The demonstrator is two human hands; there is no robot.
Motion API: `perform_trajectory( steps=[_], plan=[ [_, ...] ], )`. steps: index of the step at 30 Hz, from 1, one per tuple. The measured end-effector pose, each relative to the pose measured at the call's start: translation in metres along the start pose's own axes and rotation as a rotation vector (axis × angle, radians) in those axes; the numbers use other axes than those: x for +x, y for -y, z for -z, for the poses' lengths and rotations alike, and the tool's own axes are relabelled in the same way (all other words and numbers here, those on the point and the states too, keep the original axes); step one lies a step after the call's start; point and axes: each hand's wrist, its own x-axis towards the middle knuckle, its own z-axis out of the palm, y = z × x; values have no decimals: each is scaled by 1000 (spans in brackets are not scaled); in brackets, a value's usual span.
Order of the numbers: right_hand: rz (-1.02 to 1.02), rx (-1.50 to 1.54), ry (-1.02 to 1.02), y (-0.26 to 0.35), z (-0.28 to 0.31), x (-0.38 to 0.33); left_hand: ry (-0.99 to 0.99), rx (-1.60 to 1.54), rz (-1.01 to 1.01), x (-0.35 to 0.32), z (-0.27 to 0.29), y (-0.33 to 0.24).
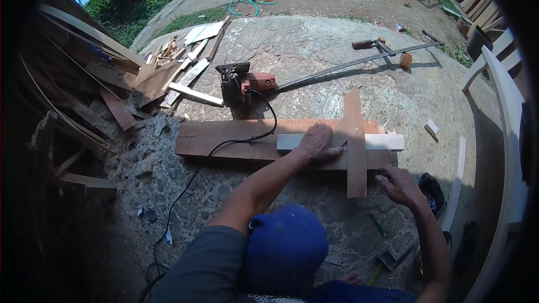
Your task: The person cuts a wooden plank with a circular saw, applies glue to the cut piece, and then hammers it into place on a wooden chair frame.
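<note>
My left hand (318, 143) lies flat over a pale wood strip (384, 142), its thumb stretched toward a thin brown board with an angled end (356, 160). That board lies crosswise over the strip. Both rest on thick reddish-brown timber (216, 137) lying low across the ground. At the timber's right end, beside the crosswise board, my right hand (400, 185) is closed with the fingers curled together. Whatever may be between those fingertips is too small to make out.
A red circular saw (259, 81) stands behind the timber, its black cord (230, 142) crossing it. A long bar clamp (337, 67) lies beyond. Wood offcuts (193, 73) are heaped at left; a pale curved frame (505, 101) stands right. A blue cap (287, 247) blocks the lower middle.
</note>
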Motion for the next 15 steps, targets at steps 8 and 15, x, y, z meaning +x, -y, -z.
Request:
perform_trajectory(
  steps=[8, 15],
  plan=[
    [336, -348, 139, 114, -14, 70, 3, 64, 22, 17, -33, 6],
    [-177, 17, -326, -24, -48, 6, 34, -3, -6, 8, -20, -39]
  ],
)
